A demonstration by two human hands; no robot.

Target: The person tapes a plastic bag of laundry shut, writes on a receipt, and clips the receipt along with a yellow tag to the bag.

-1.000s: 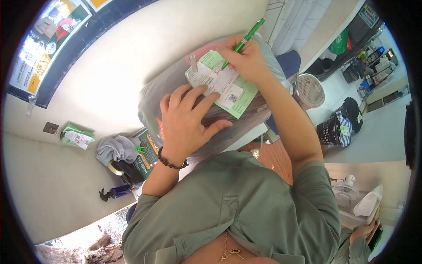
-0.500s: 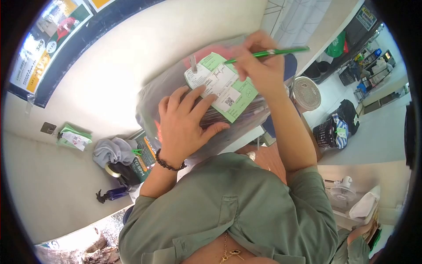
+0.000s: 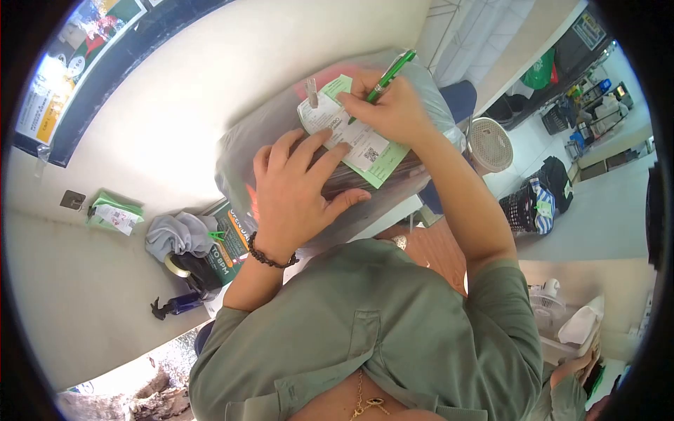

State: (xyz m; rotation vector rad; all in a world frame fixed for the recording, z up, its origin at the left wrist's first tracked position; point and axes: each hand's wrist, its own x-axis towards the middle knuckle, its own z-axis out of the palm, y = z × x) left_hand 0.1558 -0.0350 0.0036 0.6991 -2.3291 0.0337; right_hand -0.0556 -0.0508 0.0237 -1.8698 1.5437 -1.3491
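A large, clear plastic bag (image 3: pixel 239 147) of folded contents lies in front of me. On top of it sit a green paper slip (image 3: pixel 382 170) and a white receipt (image 3: pixel 364 145) with a QR code. A clear clip (image 3: pixel 311 91) stands at their upper left edge. My left hand (image 3: pixel 298 186) rests open with fingers spread, its fingertips pressing on the papers. My right hand (image 3: pixel 390 112) grips a green pen (image 3: pixel 393 74), tip down over the receipt.
At the left are a wall-hung bundle of green slips (image 3: pixel 116 216), a grey cloth (image 3: pixel 179 235), a tape roll (image 3: pixel 177 264) and a dark spray bottle (image 3: pixel 175 305). To the right stand a round beige fan (image 3: pixel 490 145) and a black basket (image 3: pixel 516 214). Another person's arm (image 3: pixel 572 365) shows at lower right.
My right hand has come down and left onto the receipt, and the pen has swung from nearly level to steeply upright. My left hand stays in place on the papers.
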